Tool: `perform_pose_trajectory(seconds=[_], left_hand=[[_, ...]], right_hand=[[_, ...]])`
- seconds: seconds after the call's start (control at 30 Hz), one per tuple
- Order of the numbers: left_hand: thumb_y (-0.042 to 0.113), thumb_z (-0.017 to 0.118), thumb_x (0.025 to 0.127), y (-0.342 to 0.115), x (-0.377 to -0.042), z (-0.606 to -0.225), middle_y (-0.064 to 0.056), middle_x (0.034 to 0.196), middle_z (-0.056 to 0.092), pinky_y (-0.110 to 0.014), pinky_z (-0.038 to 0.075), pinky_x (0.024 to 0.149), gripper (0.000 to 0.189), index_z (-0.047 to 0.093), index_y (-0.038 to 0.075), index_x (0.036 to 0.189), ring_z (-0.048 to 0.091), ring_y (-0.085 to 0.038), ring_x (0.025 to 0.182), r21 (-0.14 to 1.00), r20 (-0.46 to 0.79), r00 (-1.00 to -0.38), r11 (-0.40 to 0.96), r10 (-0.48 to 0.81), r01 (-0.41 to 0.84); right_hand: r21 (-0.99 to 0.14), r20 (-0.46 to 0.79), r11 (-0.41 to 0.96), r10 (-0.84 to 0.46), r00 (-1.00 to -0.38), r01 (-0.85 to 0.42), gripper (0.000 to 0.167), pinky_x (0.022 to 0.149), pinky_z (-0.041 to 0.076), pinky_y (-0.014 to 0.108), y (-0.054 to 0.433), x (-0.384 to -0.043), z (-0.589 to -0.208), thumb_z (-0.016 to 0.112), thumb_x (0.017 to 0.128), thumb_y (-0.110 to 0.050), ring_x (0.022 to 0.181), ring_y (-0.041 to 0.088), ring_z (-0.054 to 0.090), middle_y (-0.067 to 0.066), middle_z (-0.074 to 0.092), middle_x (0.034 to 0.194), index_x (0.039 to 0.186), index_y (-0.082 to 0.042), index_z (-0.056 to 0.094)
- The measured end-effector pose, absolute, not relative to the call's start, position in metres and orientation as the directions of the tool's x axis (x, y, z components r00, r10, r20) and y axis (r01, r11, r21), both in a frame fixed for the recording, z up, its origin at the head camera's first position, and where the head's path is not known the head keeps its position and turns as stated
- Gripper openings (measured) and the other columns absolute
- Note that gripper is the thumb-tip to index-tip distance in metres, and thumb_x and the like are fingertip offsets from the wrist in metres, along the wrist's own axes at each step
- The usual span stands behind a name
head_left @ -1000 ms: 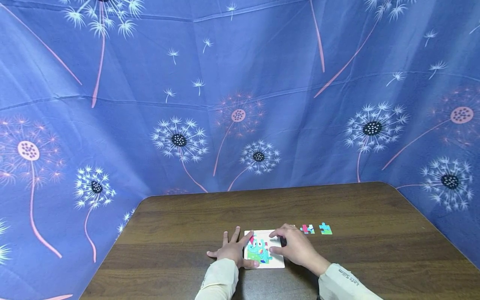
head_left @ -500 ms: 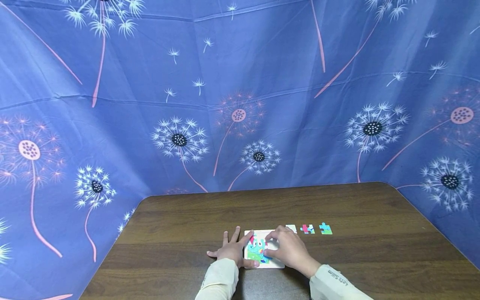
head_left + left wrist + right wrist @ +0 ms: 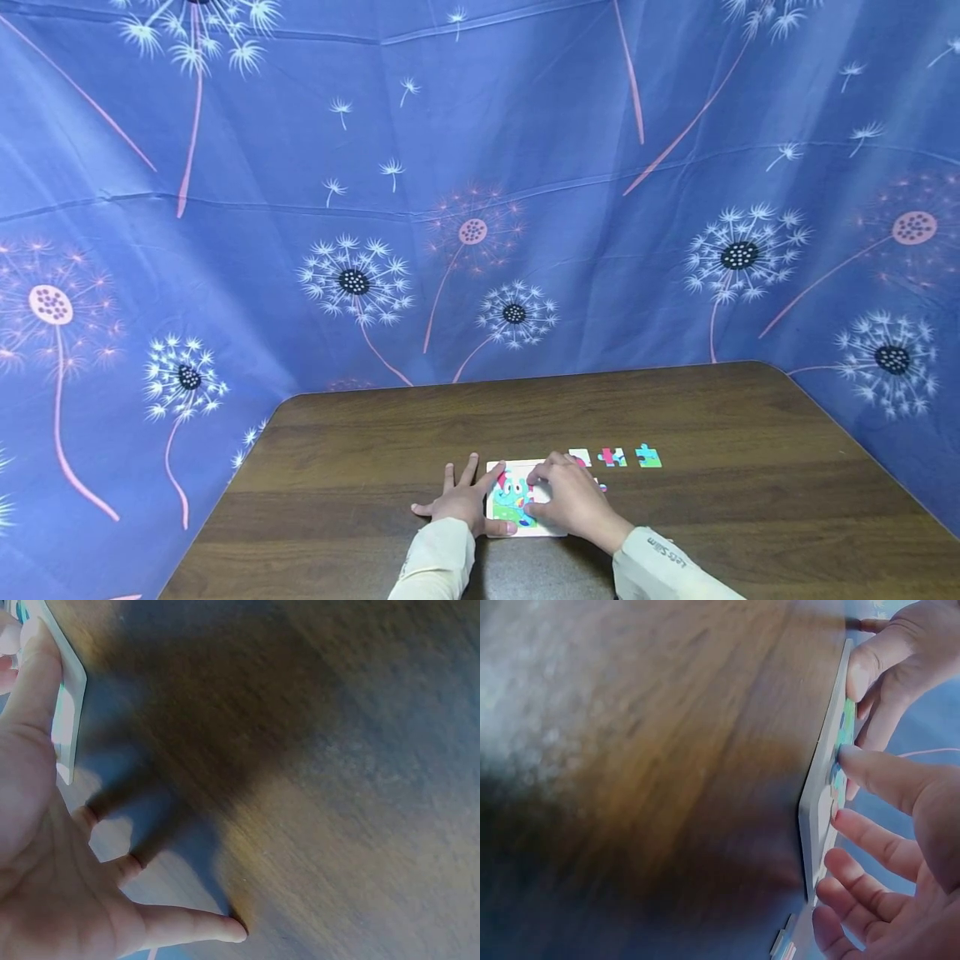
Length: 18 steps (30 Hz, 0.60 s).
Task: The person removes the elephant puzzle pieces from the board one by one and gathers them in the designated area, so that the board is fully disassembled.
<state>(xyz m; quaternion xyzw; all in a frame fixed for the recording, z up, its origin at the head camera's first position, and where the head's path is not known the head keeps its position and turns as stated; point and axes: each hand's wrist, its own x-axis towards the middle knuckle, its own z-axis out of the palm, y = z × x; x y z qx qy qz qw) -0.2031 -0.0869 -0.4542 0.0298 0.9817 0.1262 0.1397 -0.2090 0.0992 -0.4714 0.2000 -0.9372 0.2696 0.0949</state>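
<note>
A small white puzzle board lies on the table, its left part filled with pieces of a blue cartoon animal on green. My left hand is spread beside it, thumb and index finger over the board's left edge and the other fingers on the wood. The right hand is over the board's right half. Its thumb and index finger bend down and pinch a puzzle piece at the picture's right side, mostly hidden in the head view. The other right fingers curl loosely near the board's edge.
Loose puzzle pieces lie behind and right of the board: a white one with red, a red one and a blue-green one. Another piece peeks out behind the right hand. A blue dandelion-print cloth hangs behind the brown table.
My right hand has shifted left over the board, onto the picture's right side, uncovering the white-and-red loose piece. The left hand keeps its place on the board. The head view has shifted slightly.
</note>
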Motion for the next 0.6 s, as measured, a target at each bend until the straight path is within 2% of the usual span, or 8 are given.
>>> perform_pose_trajectory(seconds=[0.1, 0.37, 0.6], left_hand=[[0.056, 0.083, 0.075, -0.0870, -0.2027, -0.4535, 0.001, 0.166, 0.027, -0.090, 0.028, 0.086, 0.092, 0.039, 0.042, 0.154, 0.020, -0.039, 0.153, 0.255, -0.267, -0.959, 0.967, 0.091, 0.021], [0.058, 0.083, 0.075, -0.0863, -0.2022, -0.4529, 0.001, 0.166, 0.027, -0.090, 0.029, 0.086, 0.092, 0.039, 0.043, 0.154, 0.020, -0.038, 0.153, 0.248, -0.271, -0.959, 0.969, 0.083, 0.014], [0.057, 0.083, 0.075, -0.0865, -0.2026, -0.4520, 0.002, 0.166, 0.028, -0.090, 0.029, 0.087, 0.092, 0.039, 0.042, 0.154, 0.019, -0.038, 0.153, 0.252, -0.276, -0.958, 0.968, 0.080, 0.008]], right_hand=[[-0.470, 0.289, 0.773, -0.321, -0.902, -0.426, 0.033, 0.078, 0.052, 0.048, 0.0984, -0.2099, -0.4714, 0.095, 0.064, -0.020, 0.090, 0.028, 0.060, 0.001, 0.061, 0.089, 0.088, -0.011, 0.074], [-0.496, 0.294, 0.755, -0.319, -0.901, -0.429, 0.035, 0.094, 0.050, 0.057, 0.0975, -0.2101, -0.4706, 0.096, 0.064, -0.019, 0.101, 0.036, 0.064, 0.002, 0.063, 0.094, 0.086, -0.012, 0.070], [-0.506, 0.291, 0.739, -0.340, -0.894, -0.445, 0.034, 0.086, 0.051, 0.053, 0.0984, -0.2114, -0.4692, 0.095, 0.063, -0.012, 0.094, 0.031, 0.061, 0.001, 0.060, 0.091, 0.086, -0.012, 0.069]])
